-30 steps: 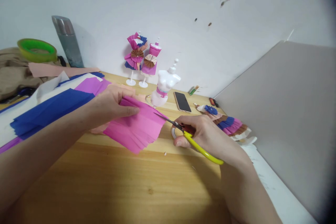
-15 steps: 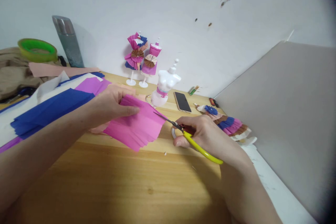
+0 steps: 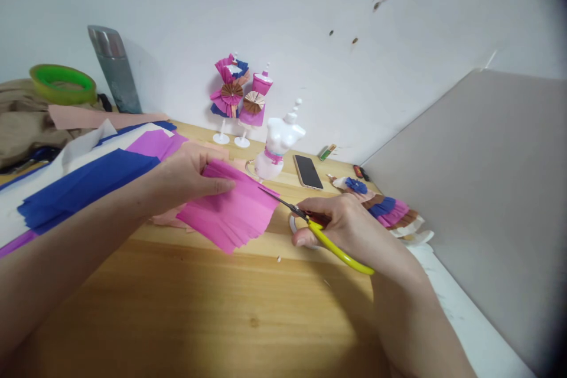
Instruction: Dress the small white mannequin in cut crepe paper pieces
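Left hand (image 3: 195, 177): thumb and fingers pinching one pink sheet (image 3: 234, 207), creased, held out over the middle of the table (image 3: 212, 313). Right hand (image 3: 343, 218): fingers wrapped around one pair of scissors (image 3: 340, 252), yellow-handled, dark blades pointing left at the sheet's far right edge; whether they touch it, I cannot tell. Beyond the sheet: one white dress form (image 3: 283, 136), pink band at its waist; to its right, one phone (image 3: 308, 171), dark-screened, lying flat. Farther left, against the wall: two small dressed mannequins (image 3: 231, 93), upright, trimmed with pleated rosettes. Left of the left hand: blue sheets (image 3: 88, 189), layered over white and purple ones. Far left: one bottle (image 3: 116, 77), grey, metal-capped.
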`<state>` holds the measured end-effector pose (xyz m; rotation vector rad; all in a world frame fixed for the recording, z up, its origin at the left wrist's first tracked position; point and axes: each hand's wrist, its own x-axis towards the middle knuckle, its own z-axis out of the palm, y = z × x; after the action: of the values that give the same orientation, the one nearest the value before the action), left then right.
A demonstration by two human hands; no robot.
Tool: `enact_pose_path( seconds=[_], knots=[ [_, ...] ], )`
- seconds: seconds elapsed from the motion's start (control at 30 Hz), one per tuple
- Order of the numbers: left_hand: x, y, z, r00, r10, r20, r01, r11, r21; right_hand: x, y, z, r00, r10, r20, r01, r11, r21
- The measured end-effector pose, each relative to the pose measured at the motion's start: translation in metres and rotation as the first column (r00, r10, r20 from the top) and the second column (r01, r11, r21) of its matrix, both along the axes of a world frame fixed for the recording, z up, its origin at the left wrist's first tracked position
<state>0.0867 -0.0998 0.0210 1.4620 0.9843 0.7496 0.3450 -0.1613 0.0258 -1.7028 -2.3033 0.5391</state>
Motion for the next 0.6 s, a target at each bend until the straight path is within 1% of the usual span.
enact_pose_path(
  seconds=[0.13, 0.23, 0.53, 0.6],
  knots=[
    [-0.001, 0.001, -0.002, 1.000, 0.000, 0.017, 0.001, 0.998, -0.055, -0.001, 0.000, 0.000, 0.999, -0.039, 0.004, 0.039, 0.999, -0.036],
    [-0.001, 0.004, -0.005, 1.000, -0.003, 0.020, 0.005, 0.995, -0.098, -0.002, 0.000, 0.001, 0.999, -0.044, -0.003, 0.043, 0.998, -0.039],
    [-0.002, 0.010, -0.005, 0.998, -0.012, 0.065, 0.021, 0.990, -0.139, -0.002, 0.000, 0.000, 0.999, -0.011, -0.043, 0.010, 1.000, -0.017],
    [-0.001, 0.011, -0.006, 0.998, 0.002, 0.060, 0.005, 0.992, -0.125, -0.001, 0.000, -0.001, 0.999, 0.002, -0.047, -0.003, 1.000, -0.011]
  ],
)
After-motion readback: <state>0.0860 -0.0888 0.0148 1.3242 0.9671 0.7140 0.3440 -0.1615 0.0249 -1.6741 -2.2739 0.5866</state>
